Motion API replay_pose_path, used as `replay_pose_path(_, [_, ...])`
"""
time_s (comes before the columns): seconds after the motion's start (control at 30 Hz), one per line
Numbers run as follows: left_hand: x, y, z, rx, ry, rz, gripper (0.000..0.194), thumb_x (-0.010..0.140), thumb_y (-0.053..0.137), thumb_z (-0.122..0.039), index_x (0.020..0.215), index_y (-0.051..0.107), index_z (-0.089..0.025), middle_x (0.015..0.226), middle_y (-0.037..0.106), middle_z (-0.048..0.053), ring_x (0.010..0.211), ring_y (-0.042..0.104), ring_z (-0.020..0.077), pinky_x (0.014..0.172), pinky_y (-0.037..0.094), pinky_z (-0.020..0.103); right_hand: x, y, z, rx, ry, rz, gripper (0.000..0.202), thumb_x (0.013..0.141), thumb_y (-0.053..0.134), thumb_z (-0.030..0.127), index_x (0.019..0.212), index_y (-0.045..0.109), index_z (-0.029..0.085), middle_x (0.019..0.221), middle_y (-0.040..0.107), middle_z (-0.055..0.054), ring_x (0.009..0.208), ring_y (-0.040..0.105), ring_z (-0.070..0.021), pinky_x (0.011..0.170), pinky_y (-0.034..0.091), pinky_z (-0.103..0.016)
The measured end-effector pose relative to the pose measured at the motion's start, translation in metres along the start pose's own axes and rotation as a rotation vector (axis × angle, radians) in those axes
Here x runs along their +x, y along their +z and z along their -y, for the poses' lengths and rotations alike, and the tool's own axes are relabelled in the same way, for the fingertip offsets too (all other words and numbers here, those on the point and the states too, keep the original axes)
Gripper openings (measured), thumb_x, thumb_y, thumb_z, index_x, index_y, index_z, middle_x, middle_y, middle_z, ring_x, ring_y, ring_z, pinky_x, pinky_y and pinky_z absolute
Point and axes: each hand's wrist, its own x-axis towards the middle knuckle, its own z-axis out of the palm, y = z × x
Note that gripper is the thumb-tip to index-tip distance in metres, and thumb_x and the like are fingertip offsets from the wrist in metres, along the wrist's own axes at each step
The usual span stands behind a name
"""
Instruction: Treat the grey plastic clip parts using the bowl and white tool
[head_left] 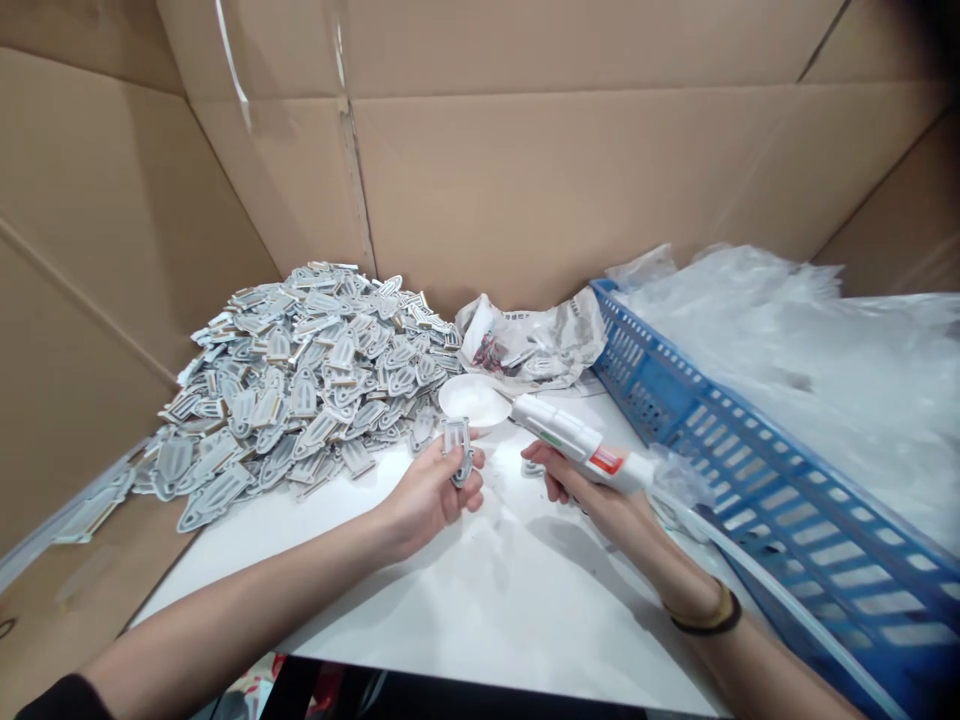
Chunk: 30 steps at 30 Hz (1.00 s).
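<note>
My left hand (439, 492) pinches a small grey plastic part (457, 450) with slots and a rounded end, held up just in front of a white bowl (474, 400). In my right hand (577, 480) is a white glue gun (574, 435) with a red label, its fingers wrapped round the handle. The gun's nozzle points left, near the bowl's right rim and apart from the held part. A pale glue stick (780, 590) runs back from the gun's rear. Another grey piece lies partly hidden beside my right hand.
A tall heap of similar grey parts (322, 370) covers the table's left side. Crumpled printed paper (577, 325) holding some pieces lies behind the bowl. At the right stands a blue crate (720, 430) filled with clear plastic bags (810, 350). Cardboard walls (570, 190) enclose the white table (480, 620).
</note>
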Motion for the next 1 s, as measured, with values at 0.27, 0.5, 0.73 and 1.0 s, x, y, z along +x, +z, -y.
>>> replay_pose_path(0.27, [0.001, 0.002, -0.010, -0.139, -0.126, -0.041, 0.030, 0.098, 0.038, -0.025, 0.120, 0.055, -0.013, 0.085, 0.054, 0.004, 0.055, 0.044, 0.0091, 0.051, 0.037, 0.023, 0.000, 0.004, -0.003, 0.034, 0.034, 0.037, 0.055, 0.083, 0.058, 0.069, 0.094, 0.072, 0.016, 0.055, 0.057, 0.000, 0.051, 0.050, -0.0124, 0.049, 0.040, -0.024])
replay_pose_path(0.5, [0.004, 0.004, -0.008, -0.095, -0.120, -0.097, 0.027, 0.098, 0.041, -0.018, 0.118, 0.057, -0.010, 0.088, 0.057, 0.006, 0.061, 0.053, 0.0093, 0.057, 0.045, 0.023, 0.001, 0.004, -0.005, 0.070, 0.025, 0.057, 0.053, 0.084, 0.059, 0.067, 0.094, 0.072, 0.017, 0.055, 0.057, 0.000, 0.050, 0.050, -0.0125, 0.048, 0.040, -0.024])
replay_pose_path(0.73, [0.002, 0.004, 0.001, 0.056, -0.078, -0.032, 0.011, 0.097, 0.049, -0.015, 0.104, 0.057, -0.011, 0.091, 0.061, 0.008, 0.066, 0.061, 0.0110, 0.059, 0.047, 0.022, 0.000, 0.004, -0.008, 0.061, 0.000, 0.067, 0.050, 0.086, 0.059, 0.064, 0.093, 0.072, 0.016, 0.055, 0.055, 0.001, 0.050, 0.049, -0.0112, 0.048, 0.038, -0.023])
replay_pose_path(1.0, [-0.001, -0.002, 0.008, 0.210, -0.006, 0.052, 0.016, 0.094, 0.059, -0.029, 0.096, 0.052, -0.015, 0.089, 0.061, 0.004, 0.061, 0.058, 0.0085, 0.057, 0.042, 0.022, -0.002, 0.006, -0.002, 0.007, 0.037, 0.031, 0.051, 0.082, 0.061, 0.066, 0.093, 0.071, 0.017, 0.054, 0.055, 0.002, 0.049, 0.049, -0.0114, 0.047, 0.038, -0.023])
